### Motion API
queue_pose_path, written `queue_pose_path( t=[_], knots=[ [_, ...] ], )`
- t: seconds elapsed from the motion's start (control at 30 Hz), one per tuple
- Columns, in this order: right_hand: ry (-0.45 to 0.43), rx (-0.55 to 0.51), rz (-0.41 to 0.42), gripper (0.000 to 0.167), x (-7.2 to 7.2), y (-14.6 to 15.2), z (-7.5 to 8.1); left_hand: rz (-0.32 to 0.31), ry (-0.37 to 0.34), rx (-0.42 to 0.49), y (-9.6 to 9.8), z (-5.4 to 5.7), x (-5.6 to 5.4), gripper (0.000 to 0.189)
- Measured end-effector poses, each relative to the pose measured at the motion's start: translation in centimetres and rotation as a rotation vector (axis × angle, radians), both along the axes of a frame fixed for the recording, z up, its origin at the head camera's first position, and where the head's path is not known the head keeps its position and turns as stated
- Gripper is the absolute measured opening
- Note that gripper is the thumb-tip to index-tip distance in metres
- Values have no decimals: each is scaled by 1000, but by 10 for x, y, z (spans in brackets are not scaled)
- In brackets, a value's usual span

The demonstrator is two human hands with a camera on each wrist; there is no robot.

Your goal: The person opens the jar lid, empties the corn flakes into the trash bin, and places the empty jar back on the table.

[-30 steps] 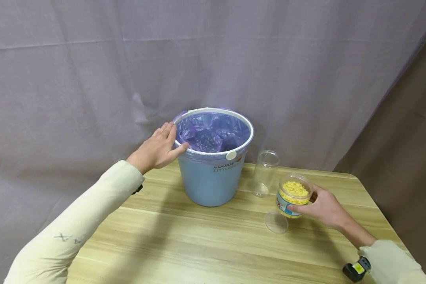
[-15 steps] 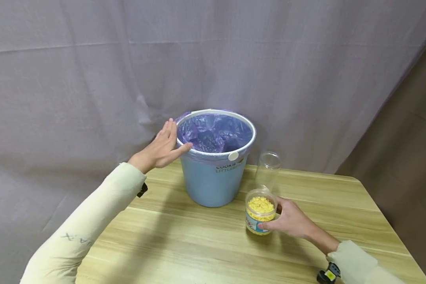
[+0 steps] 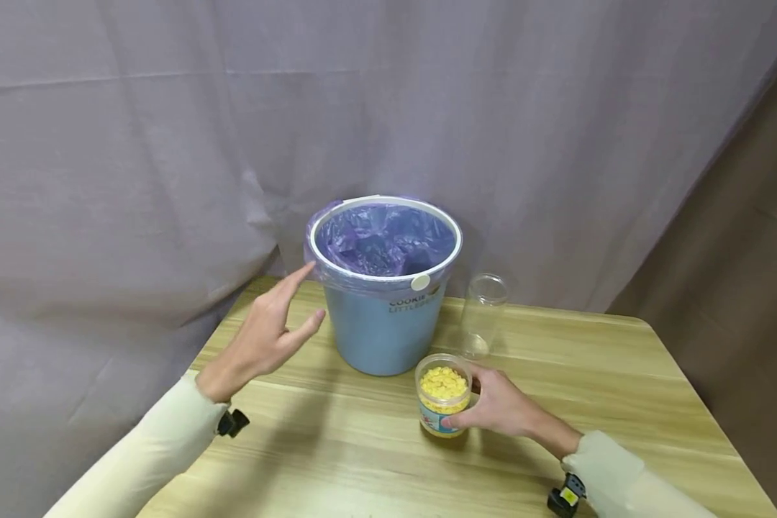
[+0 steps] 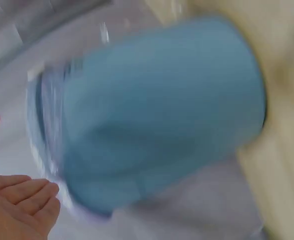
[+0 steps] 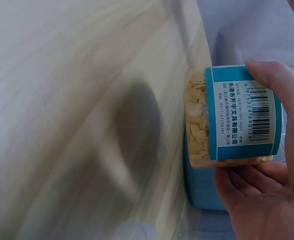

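Note:
A clear plastic jar (image 3: pixel 442 414) with a blue label holds yellow flakes, its mouth uncovered. My right hand (image 3: pixel 501 406) grips it from the right, thumb on the label and fingers behind. In the right wrist view the jar (image 5: pixel 246 115) is held above the tabletop, with its shadow apart from it. My left hand (image 3: pixel 262 342) is in the air just left of the blue bucket (image 3: pixel 382 331), fingers extended and thumb spread; it holds nothing. Whether a fingertip touches the bucket's purple bag is unclear. The left wrist view shows the bucket (image 4: pixel 161 110) blurred.
Behind my right hand a tall clear empty container (image 3: pixel 484 316) stands right of the bucket. A clear disc (image 5: pixel 136 231) shows at the bottom of the right wrist view. The wooden table (image 3: pixel 596 374) ends against a grey curtain (image 3: pixel 524 144).
My right hand has carried the jar left and nearer to me, in front of the bucket. My left hand has come off the bucket's rim, moving down and left.

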State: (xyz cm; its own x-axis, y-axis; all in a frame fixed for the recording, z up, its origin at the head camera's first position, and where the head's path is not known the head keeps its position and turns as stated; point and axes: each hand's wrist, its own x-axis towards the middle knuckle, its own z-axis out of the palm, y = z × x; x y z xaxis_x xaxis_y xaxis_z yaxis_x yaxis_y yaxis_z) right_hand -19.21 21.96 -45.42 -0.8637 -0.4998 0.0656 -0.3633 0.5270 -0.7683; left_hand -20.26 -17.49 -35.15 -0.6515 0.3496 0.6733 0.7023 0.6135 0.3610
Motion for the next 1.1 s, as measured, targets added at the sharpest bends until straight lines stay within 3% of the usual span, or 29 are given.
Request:
queue_pose_path(
  t=[0.1, 0.2, 0.33, 0.47, 0.63, 0.73, 0.93, 1.1],
  knots=[
    [4, -3, 3, 87, 1, -3, -3, -90, -32, -11, 10, -21, 18, 74],
    [9, 13, -12, 88, 2, -6, -7, -165, -172, -45, 23, -43, 30, 78],
    [-5, 31, -12, 91, 3, -11, -11, -230, -362, -60, 41, -69, 35, 84],
    [-6, 29, 13, 92, 1, -15, -12, -307, -458, -55, 61, -89, 26, 89],
    [-2, 7, 36, 92, -1, -16, -12, -451, -480, -46, 92, -106, 5, 96],
    [-4, 0, 60, 90, -1, -18, -14, -507, -502, -46, 108, -116, -5, 100],
    [-10, 13, 81, 86, 3, -20, -18, -601, -616, -1, 123, -129, -17, 97],
    [4, 21, 89, 84, 4, -18, -19, -654, -652, 59, 128, -134, -21, 91]
  ],
)
